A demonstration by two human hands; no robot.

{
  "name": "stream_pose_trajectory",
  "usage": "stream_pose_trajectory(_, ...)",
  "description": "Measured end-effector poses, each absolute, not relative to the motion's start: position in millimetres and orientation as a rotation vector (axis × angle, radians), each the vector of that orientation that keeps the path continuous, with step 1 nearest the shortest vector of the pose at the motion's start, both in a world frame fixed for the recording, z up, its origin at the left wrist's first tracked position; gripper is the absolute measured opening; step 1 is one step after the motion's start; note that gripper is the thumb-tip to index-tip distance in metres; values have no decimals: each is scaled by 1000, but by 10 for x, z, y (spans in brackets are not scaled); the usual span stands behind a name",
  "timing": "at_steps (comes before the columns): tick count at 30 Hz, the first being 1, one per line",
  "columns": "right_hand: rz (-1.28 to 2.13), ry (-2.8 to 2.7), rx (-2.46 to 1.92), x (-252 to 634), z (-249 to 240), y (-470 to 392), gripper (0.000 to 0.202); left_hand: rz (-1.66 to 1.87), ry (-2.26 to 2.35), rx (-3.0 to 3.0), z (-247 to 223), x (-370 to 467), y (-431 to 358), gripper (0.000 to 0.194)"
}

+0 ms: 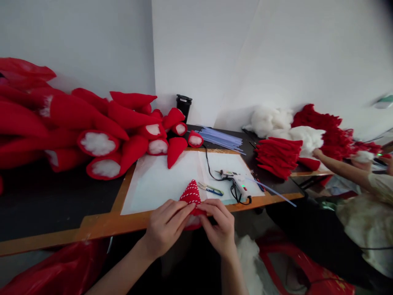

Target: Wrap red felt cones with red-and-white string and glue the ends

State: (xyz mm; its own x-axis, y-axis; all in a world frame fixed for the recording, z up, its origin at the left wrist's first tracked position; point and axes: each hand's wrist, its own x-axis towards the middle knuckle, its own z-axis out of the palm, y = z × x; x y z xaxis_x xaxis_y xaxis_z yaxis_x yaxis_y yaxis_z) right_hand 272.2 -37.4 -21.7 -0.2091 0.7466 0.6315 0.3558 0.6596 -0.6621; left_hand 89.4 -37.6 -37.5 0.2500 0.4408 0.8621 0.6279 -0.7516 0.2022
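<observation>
Leaning over one another at the left, stuffed red cones lie heaped on the dark table, several with white filling showing at their open ends. To their right, white paper covers part of the tabletop. The left hand is closed at the fingertips on the left side of a patterned cone, red with rows of white marks. That cone sits between the two hands at the table's front edge, its tip pointing away over the paper and its wide end toward the person, partly hidden by fingers. The right hand pinches its right side, thumb low near the wide end. Just beyond this hand lie thread snips, then a white glue gun with a translucent stick extending rightward from it. Farther right are stacked red pieces, white stuffing and a co-worker's arm.
</observation>
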Motion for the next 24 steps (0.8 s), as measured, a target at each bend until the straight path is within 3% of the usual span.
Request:
stream_pose_trajectory(5, 512, -1882, -867, 2809, -225, -304, 25, -1485, -999, -2328, -415, 841, -324, 35)
stream_pose_trajectory(8, 214, -1729, -1157, 3115, -245, -228, 22, -1494, -1000, -2332, -481, 840, -362, 34)
stream_pose_trajectory(10, -143, -1492, -1554, 3361, -281, -94, 31, -1509, -1023, -2317, -501, 848, -383, 34)
stream_pose_trajectory(13, -194, -1428, -1840, 3662, -374, 171, 46, -1540, -1096, -2298, -500, 868, -397, 34)
stream_pose_trajectory(18, -89, -1396, -1781, 3810, -533, 344, 43, -1599, -1177, -2282, -489, 897, -409, 33)
stream_pose_trajectory(24, -137, -1035, -1546, 3597, -472, -100, 49, -1621, -1213, -2293, -453, 899, -407, 26)
